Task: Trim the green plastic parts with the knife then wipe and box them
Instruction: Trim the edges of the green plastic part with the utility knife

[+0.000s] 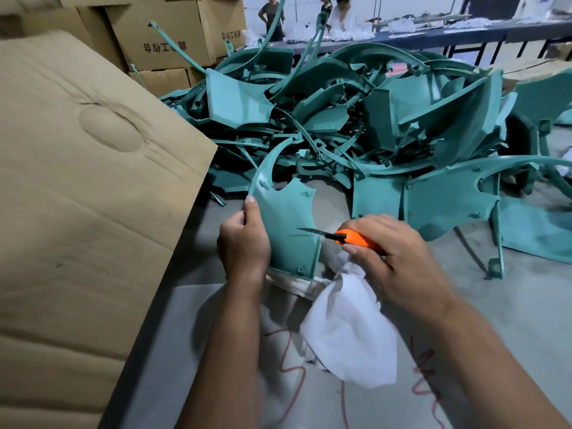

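head view. the left hand (243, 243) grips a green part (286, 224) by its left edge, fingers curled round it and the thumb lying up along the rim. the part stands nearly upright above the desk (510, 298), its long axis running from the lower flange near the wrist up to a thin curved arm that sweeps up and to the right toward the pile (356, 113). its broad inner face is turned toward the camera.

the right hand (390, 252) is closed round the orange handle of a knife (346, 236). the knife lies close to level, its long axis left to right, the dark blade pointing left with its tip over the part's face, near the right edge. whether the blade touches the plastic cannot be told. a white cloth (353, 332) hangs from under the same hand; it is blurred, and how it is held is unclear.

the pile of green parts lies heaped on the desk beyond the hands, pieces tilted every way. a large cardboard box (77, 181) stands at the left, just beside the left hand. more cartons (161, 32) are stacked behind it. red scribbles (288, 366) mark the desk near the forearms. persons stand at a far bench.
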`<action>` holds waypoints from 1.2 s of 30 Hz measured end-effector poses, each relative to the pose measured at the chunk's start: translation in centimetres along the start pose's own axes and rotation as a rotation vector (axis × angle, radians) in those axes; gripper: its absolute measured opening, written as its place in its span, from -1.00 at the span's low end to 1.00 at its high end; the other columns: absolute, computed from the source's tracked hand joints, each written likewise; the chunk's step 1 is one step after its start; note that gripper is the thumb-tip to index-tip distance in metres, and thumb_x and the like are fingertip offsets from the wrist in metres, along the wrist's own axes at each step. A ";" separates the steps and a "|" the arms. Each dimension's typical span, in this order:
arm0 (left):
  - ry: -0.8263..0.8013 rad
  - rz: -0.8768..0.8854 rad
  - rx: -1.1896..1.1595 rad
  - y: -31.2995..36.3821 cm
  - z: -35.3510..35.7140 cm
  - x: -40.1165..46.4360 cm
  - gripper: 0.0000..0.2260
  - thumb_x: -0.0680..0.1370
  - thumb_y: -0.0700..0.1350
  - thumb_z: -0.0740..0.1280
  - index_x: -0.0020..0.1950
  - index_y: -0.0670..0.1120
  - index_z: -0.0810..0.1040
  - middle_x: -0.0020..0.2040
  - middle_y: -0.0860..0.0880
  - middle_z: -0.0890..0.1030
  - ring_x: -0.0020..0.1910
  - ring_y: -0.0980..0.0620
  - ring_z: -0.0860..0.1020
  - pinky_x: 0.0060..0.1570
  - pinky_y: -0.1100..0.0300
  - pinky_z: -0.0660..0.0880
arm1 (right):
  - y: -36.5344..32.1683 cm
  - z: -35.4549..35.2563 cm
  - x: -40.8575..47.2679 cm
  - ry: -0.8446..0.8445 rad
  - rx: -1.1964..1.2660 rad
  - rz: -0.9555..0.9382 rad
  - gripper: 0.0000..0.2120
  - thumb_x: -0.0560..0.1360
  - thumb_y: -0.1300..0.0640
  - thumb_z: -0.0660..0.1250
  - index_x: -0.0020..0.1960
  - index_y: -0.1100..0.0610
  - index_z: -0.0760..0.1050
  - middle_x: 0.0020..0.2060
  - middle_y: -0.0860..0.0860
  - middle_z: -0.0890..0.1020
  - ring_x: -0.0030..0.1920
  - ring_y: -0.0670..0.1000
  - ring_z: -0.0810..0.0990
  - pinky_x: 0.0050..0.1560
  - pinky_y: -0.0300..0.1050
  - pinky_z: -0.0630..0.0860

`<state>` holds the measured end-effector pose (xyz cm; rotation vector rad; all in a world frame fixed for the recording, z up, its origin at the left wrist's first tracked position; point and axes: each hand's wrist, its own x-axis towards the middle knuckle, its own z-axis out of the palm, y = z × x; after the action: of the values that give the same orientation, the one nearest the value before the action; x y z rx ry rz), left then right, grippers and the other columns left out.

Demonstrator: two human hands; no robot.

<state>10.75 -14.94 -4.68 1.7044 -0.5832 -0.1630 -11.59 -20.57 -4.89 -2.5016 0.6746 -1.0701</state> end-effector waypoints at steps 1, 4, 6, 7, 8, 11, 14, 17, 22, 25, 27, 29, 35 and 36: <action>-0.003 -0.013 -0.003 0.0 0.0 0.0 -0.44 0.65 0.20 0.20 -0.42 -0.13 0.49 -0.48 0.05 0.56 -0.34 -0.09 0.53 -0.32 0.07 0.42 | 0.1 0.0 0.0 -0.001 -0.006 -0.006 -0.78 0.68 -0.12 0.25 0.15 -0.02 0.59 -0.08 -0.18 0.58 -0.04 -0.03 0.53 -0.02 0.09 0.49; 0.020 -0.051 -0.012 -0.1 -0.1 0.1 -0.45 0.65 0.20 0.20 -0.38 -0.13 0.54 -0.46 0.05 0.59 -0.33 -0.03 0.56 -0.30 0.09 0.45 | 0.4 -0.2 0.1 -0.004 -0.001 -0.029 -0.80 0.67 -0.11 0.27 0.14 -0.03 0.59 -0.10 -0.20 0.58 -0.07 -0.04 0.51 -0.05 0.06 0.48; 0.060 -0.080 -0.032 -0.2 -0.3 0.5 -0.47 0.64 0.21 0.19 -0.36 -0.12 0.55 -0.38 0.06 0.62 -0.28 -0.04 0.61 -0.24 0.07 0.51 | 0.6 -0.2 0.1 -0.020 0.002 -0.047 -0.79 0.67 -0.12 0.27 0.13 -0.03 0.59 -0.10 -0.21 0.59 -0.08 -0.03 0.50 -0.07 0.06 0.48; 0.088 -0.102 -0.048 -0.3 -0.4 0.7 -0.48 0.64 0.21 0.19 -0.37 -0.09 0.55 -0.36 0.08 0.62 -0.25 -0.05 0.62 -0.22 0.08 0.52 | 0.5 0.0 0.2 -0.033 0.000 -0.054 -0.79 0.67 -0.12 0.28 0.13 -0.03 0.60 -0.09 -0.21 0.61 -0.08 -0.02 0.51 -0.07 0.07 0.48; 0.118 -0.120 -0.067 -0.3 -0.5 0.9 -0.50 0.64 0.20 0.19 -0.39 -0.06 0.54 -0.35 0.09 0.61 -0.22 -0.07 0.63 -0.20 0.09 0.53 | 0.5 0.1 0.2 -0.048 -0.004 -0.059 -0.77 0.66 -0.13 0.27 0.13 -0.03 0.60 -0.08 -0.20 0.63 -0.08 -0.01 0.51 -0.06 0.07 0.49; 0.186 -0.139 -0.112 -0.5 -0.7 1.5 -0.51 0.64 0.17 0.20 -0.41 -0.03 0.51 -0.37 0.10 0.59 -0.19 -0.11 0.64 -0.16 0.06 0.54 | 0.3 0.5 0.2 -0.078 -0.026 -0.066 -0.71 0.67 -0.17 0.22 0.14 -0.01 0.61 -0.06 -0.18 0.65 -0.06 -0.02 0.52 -0.03 0.08 0.50; 0.176 -0.184 -0.187 -0.7 -0.6 1.6 -0.53 0.61 0.19 0.21 -0.40 -0.03 0.55 -0.34 0.09 0.63 -0.19 -0.09 0.65 -0.08 -0.02 0.60 | 0.1 0.4 0.2 -0.089 -0.029 -0.056 -0.68 0.66 -0.19 0.22 0.16 -0.03 0.63 -0.05 -0.19 0.67 -0.05 -0.01 0.53 -0.03 0.05 0.50; 0.162 -0.242 -0.282 -0.4 -0.3 1.5 -0.57 0.61 0.16 0.26 -0.38 -0.01 0.57 -0.31 0.09 0.64 -0.17 -0.08 0.65 -0.02 -0.03 0.61 | 0.1 0.1 0.1 -0.116 -0.014 -0.057 -0.76 0.66 -0.15 0.28 0.15 -0.06 0.65 -0.06 -0.27 0.65 -0.02 -0.04 0.53 0.00 -0.02 0.49; 0.135 -0.347 -0.449 -0.2 -0.4 1.6 -0.64 0.59 0.14 0.30 -0.29 -0.04 0.61 -0.24 0.04 0.66 -0.10 -0.10 0.67 0.09 -0.12 0.64 | -0.6 0.7 0.1 -0.056 0.055 -0.069 -0.84 0.66 -0.02 0.34 0.17 -0.02 0.64 -0.05 -0.24 0.64 -0.01 -0.05 0.53 0.01 -0.16 0.44; 0.111 -0.345 -0.478 0.1 -0.4 1.3 -0.61 0.56 0.16 0.30 -0.33 -0.08 0.62 -0.27 0.01 0.67 -0.13 -0.11 0.66 0.07 -0.16 0.62 | -1.4 1.2 0.0 0.084 0.113 -0.026 -0.83 0.67 0.00 0.30 0.15 0.03 0.61 -0.08 -0.30 0.57 -0.06 -0.08 0.51 -0.05 -0.27 0.37; 0.057 -0.318 -0.480 0.4 -0.2 0.9 -0.62 0.54 0.16 0.29 -0.34 -0.04 0.66 -0.27 0.02 0.68 -0.12 -0.12 0.67 0.00 -0.07 0.63 | -1.7 1.5 -0.1 0.120 0.114 -0.007 -0.86 0.67 0.03 0.30 0.14 0.04 0.60 -0.11 -0.37 0.51 -0.07 -0.11 0.50 -0.06 -0.32 0.34; 0.013 -0.304 -0.482 0.7 -0.1 0.5 -0.62 0.58 0.14 0.29 -0.35 0.03 0.68 -0.34 0.09 0.67 -0.18 -0.05 0.65 -0.10 0.04 0.59 | -2.0 1.6 -0.1 0.142 0.127 0.000 -0.87 0.66 0.06 0.30 0.15 0.03 0.59 -0.09 -0.37 0.52 -0.06 -0.09 0.52 -0.05 -0.32 0.35; -0.078 -0.359 -0.495 1.1 1.1 -0.2 -0.61 0.64 0.16 0.29 -0.14 -0.13 0.65 -0.21 -0.03 0.70 -0.22 -0.01 0.65 -0.28 0.20 0.54 | -2.6 1.9 0.0 0.146 0.152 -0.030 -0.85 0.66 0.07 0.31 0.18 0.07 0.59 -0.07 -0.38 0.51 -0.07 -0.13 0.49 -0.04 -0.31 0.34; -0.079 -0.365 -0.476 1.2 1.3 -0.3 -0.60 0.63 0.17 0.29 -0.10 -0.13 0.66 -0.14 -0.07 0.70 -0.18 -0.03 0.65 -0.25 0.18 0.55 | -2.6 2.0 0.0 0.140 0.152 -0.031 -0.85 0.66 0.07 0.31 0.18 0.07 0.59 -0.07 -0.39 0.50 -0.08 -0.13 0.49 -0.04 -0.31 0.33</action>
<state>9.59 -16.01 -3.92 1.3268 -0.2552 -0.5855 -9.34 -18.20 -5.01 -2.3323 0.5709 -1.2680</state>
